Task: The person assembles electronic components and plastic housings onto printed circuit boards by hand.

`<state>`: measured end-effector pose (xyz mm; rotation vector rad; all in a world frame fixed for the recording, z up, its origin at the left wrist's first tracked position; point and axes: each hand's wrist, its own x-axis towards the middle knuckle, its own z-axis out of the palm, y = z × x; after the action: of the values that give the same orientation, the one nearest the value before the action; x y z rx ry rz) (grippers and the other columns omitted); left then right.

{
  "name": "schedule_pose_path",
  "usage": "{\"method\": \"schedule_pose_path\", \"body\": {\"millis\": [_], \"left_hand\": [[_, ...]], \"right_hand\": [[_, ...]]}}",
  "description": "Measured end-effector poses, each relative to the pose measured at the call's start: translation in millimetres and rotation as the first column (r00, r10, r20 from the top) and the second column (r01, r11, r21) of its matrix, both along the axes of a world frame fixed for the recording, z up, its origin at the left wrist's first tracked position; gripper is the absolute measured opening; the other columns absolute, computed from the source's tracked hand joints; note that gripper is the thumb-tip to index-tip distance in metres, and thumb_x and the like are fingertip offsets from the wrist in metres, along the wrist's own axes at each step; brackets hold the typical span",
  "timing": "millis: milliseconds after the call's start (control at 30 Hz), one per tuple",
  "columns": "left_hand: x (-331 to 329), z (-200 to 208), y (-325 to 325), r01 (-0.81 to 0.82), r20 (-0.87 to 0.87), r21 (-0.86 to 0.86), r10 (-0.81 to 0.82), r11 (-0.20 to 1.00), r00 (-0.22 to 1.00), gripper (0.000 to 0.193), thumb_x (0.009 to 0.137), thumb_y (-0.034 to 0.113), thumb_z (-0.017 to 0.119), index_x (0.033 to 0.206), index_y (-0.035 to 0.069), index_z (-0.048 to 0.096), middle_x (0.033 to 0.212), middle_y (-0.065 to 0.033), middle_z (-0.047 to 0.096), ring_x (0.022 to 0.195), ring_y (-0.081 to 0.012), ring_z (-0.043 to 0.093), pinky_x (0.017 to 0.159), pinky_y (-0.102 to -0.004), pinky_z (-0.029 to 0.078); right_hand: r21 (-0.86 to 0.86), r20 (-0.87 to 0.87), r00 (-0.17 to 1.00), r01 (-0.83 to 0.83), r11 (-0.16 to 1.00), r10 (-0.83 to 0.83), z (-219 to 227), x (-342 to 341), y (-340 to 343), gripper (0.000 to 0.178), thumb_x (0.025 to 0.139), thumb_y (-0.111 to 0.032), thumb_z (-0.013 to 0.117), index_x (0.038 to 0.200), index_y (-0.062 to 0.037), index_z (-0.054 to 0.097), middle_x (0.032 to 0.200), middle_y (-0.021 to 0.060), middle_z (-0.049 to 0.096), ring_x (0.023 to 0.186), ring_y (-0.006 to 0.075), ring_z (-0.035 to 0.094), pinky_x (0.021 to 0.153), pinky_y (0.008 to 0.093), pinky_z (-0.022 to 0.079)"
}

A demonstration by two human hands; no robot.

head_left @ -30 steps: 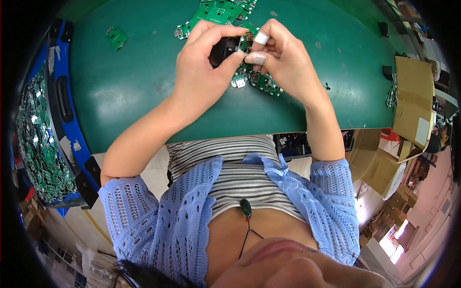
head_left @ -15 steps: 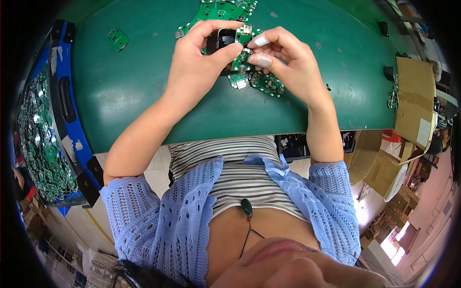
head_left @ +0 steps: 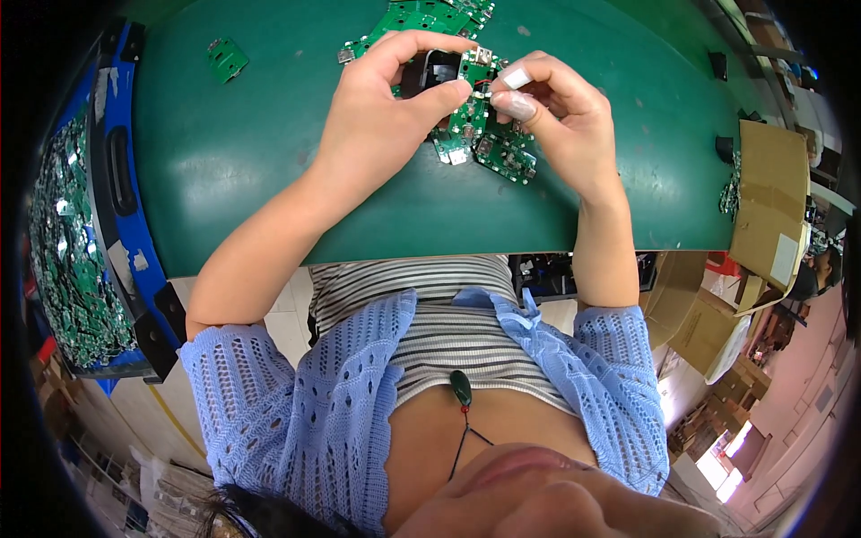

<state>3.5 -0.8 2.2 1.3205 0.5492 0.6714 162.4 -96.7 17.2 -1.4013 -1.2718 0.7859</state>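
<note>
My left hand [head_left: 381, 108] grips a green circuit board [head_left: 469, 112] by its edges, thumb on its face and fingers along the far side. A black, glossy boxy part [head_left: 435, 72] sits against the board's left side, inside the same grip. At the board's right edge, my right hand [head_left: 560, 117] is closed in a pinch, two fingertips wrapped in pale tape. Thin red wire [head_left: 482, 83] shows beside those tips; whatever lies between them is too small to make out. Just below the held board, another green board [head_left: 507, 160] rests on the green table [head_left: 377, 220].
More green boards [head_left: 421, 16] are piled at the far middle, and a single board [head_left: 228, 59] lies far left. A blue bin [head_left: 143, 206] full of boards stands at the left. Cardboard boxes [head_left: 769, 197] flank the table's right end.
Both hands and the held board sit slightly farther right in the picture, as the whole table view has shifted a little. The right fingertips remain at the board's right edge, with red wire now plainer.
</note>
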Motion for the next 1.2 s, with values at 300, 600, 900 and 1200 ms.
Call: {"method": "schedule_pose_path", "body": {"millis": [300,600,900,1200], "left_hand": [[1.0,-2.9,-1.0,-0.057,-0.003,0.110,0.058,0.992,0.998,0.026,0.076,0.004,0.066,0.101,0.007,0.063,0.091,-0.0046,0.052,0.071,-0.0114,0.057,0.062,-0.0228,0.049],[-0.6,3.1,-3.3,-0.039,-0.082,0.284,0.065,0.958,0.995,0.029,0.082,-0.002,0.062,0.110,0.002,0.059,0.095,0.0001,0.048,0.083,-0.0059,0.052,0.072,-0.0190,0.047],[2.1,1.8,-9.1,-0.147,0.004,0.329,0.154,0.933,0.988,0.028,0.074,0.003,0.065,0.101,0.007,0.063,0.087,-0.0065,0.051,0.074,-0.0167,0.055,0.065,-0.0266,0.047],[0.2,7.6,-16.6,-0.152,0.014,0.590,0.178,0.793,0.984,0.029,0.073,0.000,0.064,0.100,0.009,0.063,0.089,-0.0082,0.052,0.074,-0.0212,0.058,0.064,-0.0300,0.048]], "right_hand": [[0.062,0.252,0.967,0.004,0.998,-0.020,-2.1,-2.0,0.0,0.010,0.081,-0.007,0.066,0.087,-0.0018,0.059,0.081,0.0031,0.061,0.065,0.0080,0.055,0.055,0.0208,0.043],[0.119,0.270,0.961,0.034,0.992,-0.065,-4.4,-7.0,0.0,0.011,0.080,-0.004,0.066,0.085,-0.0019,0.056,0.079,0.0037,0.062,0.063,0.0093,0.055,0.054,0.0231,0.045],[-0.059,0.068,0.997,0.044,0.997,-0.040,1.6,-10.8,-3.1,0.012,0.082,-0.001,0.063,0.085,-0.0012,0.052,0.078,0.0043,0.060,0.063,0.0097,0.057,0.054,0.0219,0.046],[-0.304,-0.170,0.982,0.027,0.952,-0.082,14.7,-9.4,-2.2,0.017,0.083,0.004,0.059,0.085,-0.0026,0.043,0.071,0.0070,0.058,0.058,0.0115,0.060,0.050,0.0222,0.047]]}}
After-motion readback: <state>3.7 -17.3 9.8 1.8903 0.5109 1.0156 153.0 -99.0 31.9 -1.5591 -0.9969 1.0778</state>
